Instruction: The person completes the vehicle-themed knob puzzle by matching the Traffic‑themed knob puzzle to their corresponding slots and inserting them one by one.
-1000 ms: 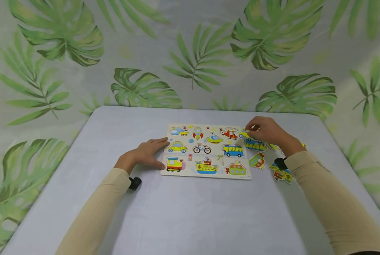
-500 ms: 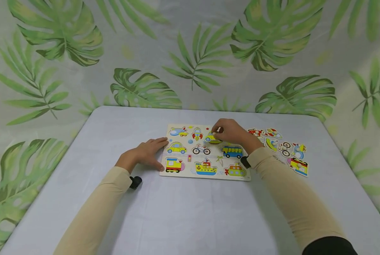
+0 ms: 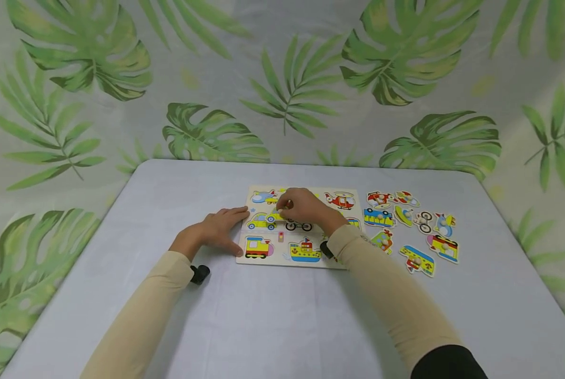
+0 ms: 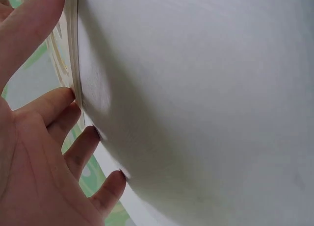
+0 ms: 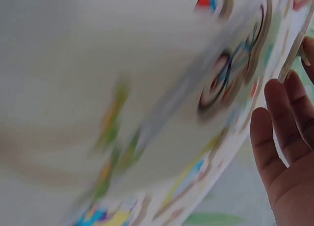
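In the head view, a wooden puzzle board [image 3: 281,253] with printed vehicle shapes lies flat on the table. My right hand [image 3: 306,207] is over the board's middle and pinches a yellow car puzzle piece [image 3: 273,216] by its knob. That piece overlaps the right side of the printed car [image 3: 259,222]. The right wrist view shows the edge of the held piece [image 5: 293,58] at the fingertips. At the board's left edge rests my left hand [image 3: 213,231], fingers spread; in the left wrist view its thumb and index finger touch the board's edge [image 4: 72,49].
Right of the board lie several loose knobbed pieces, among them a bus [image 3: 379,217], a bicycle [image 3: 424,221], a train [image 3: 443,247] and a boat [image 3: 417,261]. A white cloth covers the table [image 3: 273,321]. Behind it hangs a leaf-patterned curtain [image 3: 311,79].
My right hand has carried the car piece leftward from the loose pieces, across the board, to the printed car. The left hand has stayed at the board's left edge.
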`<action>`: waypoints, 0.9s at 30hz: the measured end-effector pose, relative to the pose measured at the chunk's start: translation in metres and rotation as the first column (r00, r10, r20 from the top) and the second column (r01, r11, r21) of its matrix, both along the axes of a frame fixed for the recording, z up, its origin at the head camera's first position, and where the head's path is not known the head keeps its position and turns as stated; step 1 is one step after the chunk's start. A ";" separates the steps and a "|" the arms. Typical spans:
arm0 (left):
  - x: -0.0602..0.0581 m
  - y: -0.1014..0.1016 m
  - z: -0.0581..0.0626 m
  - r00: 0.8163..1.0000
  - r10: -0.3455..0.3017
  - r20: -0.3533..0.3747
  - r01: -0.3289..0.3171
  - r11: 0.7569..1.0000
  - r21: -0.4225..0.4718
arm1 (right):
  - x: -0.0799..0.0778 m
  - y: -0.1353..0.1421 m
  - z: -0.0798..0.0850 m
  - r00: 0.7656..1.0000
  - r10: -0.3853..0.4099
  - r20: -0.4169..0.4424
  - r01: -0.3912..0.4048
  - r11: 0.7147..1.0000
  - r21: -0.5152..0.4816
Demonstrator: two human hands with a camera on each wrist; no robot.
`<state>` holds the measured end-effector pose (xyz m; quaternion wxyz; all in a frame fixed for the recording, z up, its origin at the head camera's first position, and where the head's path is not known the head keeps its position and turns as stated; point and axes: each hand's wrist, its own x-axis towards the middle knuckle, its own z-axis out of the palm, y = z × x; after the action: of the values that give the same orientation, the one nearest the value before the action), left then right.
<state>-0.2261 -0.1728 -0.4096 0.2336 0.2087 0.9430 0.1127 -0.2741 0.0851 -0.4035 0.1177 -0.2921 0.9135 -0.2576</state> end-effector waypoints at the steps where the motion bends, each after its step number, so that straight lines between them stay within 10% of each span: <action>1: 0.000 -0.001 -0.001 1.000 0.002 0.002 -0.002 1.000 0.004 | 0.000 -0.004 -0.001 1.000 0.007 0.008 -0.007 1.000 0.002; 27: 0.001 -0.007 -0.002 1.000 0.006 0.030 -0.007 0.999 0.040 | 0.005 -0.039 -0.013 0.999 -0.020 0.033 0.019 0.999 0.034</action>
<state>-0.2250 -0.1798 -0.4120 0.2433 0.2086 0.9375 0.1353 -0.2687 0.0461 -0.4166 0.1355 -0.2766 0.9184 -0.2482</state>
